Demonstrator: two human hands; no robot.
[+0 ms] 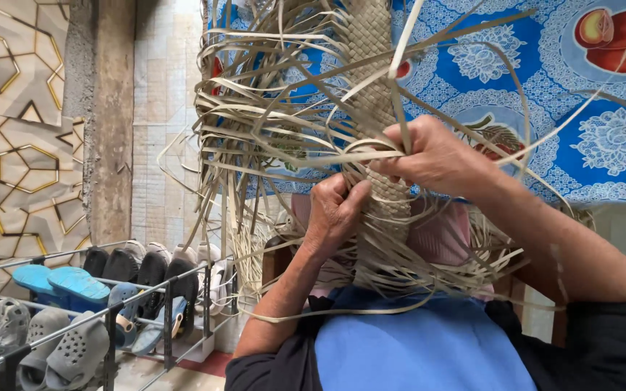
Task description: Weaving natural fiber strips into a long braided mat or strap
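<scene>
A long woven band of pale dried-leaf strips [371, 65] runs up the middle of the view, with many loose strips [255, 123] fanning out to the left and right. My left hand [335, 213] pinches strips at the band's lower working edge. My right hand [436, 156] grips the band and a few strips just above and to the right. Both hands touch the weave close together. The band's lower end drops behind my hands toward my lap, over blue cloth [422, 347].
A metal shoe rack [110, 318] with several sandals and clogs stands at the lower left. A blue patterned cloth [545, 87] hangs behind the weave. A wall with a hexagon pattern [16, 145] and a concrete pillar [114, 116] are at the left.
</scene>
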